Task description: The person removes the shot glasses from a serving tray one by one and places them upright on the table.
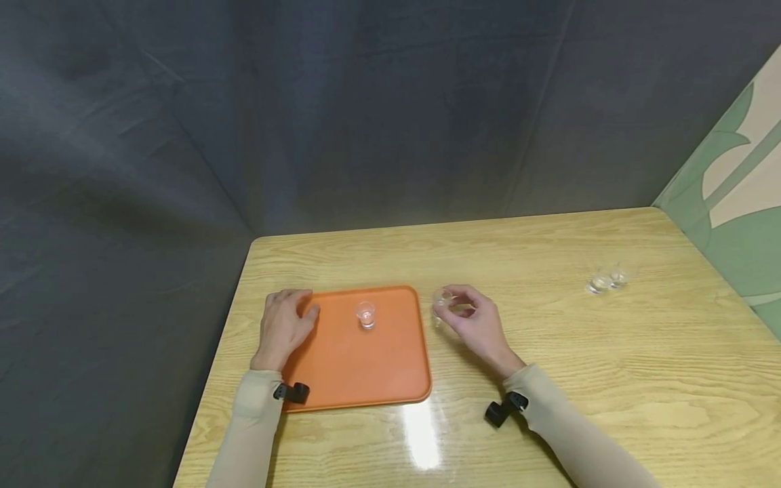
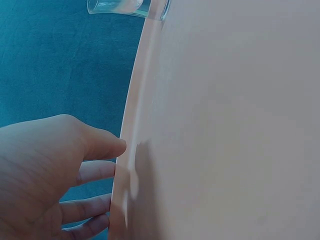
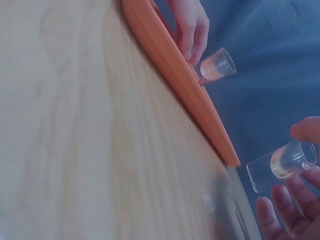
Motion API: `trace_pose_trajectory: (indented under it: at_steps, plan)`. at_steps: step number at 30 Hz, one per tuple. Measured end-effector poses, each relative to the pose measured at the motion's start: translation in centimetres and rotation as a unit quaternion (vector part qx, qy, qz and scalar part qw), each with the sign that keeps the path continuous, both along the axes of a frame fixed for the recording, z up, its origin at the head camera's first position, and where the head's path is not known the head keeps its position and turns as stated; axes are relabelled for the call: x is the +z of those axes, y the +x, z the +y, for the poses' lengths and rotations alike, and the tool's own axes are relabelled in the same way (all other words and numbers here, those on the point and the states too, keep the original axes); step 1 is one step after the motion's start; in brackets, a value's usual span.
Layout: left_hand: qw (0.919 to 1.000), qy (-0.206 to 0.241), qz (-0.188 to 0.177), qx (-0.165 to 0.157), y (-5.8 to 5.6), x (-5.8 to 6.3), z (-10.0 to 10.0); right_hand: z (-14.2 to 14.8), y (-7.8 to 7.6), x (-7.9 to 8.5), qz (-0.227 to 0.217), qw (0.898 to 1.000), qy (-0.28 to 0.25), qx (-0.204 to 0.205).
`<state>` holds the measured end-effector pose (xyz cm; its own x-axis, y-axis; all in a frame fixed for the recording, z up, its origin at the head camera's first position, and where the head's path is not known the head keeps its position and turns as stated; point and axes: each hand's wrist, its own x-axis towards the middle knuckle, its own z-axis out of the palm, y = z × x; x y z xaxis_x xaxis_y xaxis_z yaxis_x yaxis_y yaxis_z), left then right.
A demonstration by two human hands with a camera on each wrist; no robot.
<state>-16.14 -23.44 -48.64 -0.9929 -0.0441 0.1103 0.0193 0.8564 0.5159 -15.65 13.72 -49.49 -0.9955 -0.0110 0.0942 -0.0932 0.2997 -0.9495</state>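
Observation:
My right hand (image 1: 478,325) pinches a clear shot glass (image 3: 275,167) between thumb and fingers, just beyond the right edge of an orange tray (image 1: 360,379). In the right wrist view this glass is held by its base end, tilted, with its open end toward the table. A second shot glass (image 1: 366,316) stands upright on the tray, toward the back. At the tray's left side is my left hand (image 1: 283,332); its thumb (image 2: 107,144) and fingers lie loosely extended with their tips at the rim.
Two more clear glasses (image 1: 607,279) stand close together at the back right of the wooden table (image 1: 610,366). Dark cloth (image 1: 396,122) hangs behind and to the left. A patterned green and cream surface (image 1: 732,183) borders the right side.

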Motion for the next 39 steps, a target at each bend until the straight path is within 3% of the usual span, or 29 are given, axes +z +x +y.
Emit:
trace_pose_trajectory:
  at_steps: [26,39]
  plan:
    - [1.0000,-0.002,-0.006,0.006,-0.1,0.0,0.3,6.2,-0.3,-0.5,0.004,0.996,0.073,-0.047]
    - [0.9999,-0.004,-0.004,0.009,-0.1,0.0,0.2,9.2,-0.1,0.1,-0.001,0.994,0.067,-0.092]
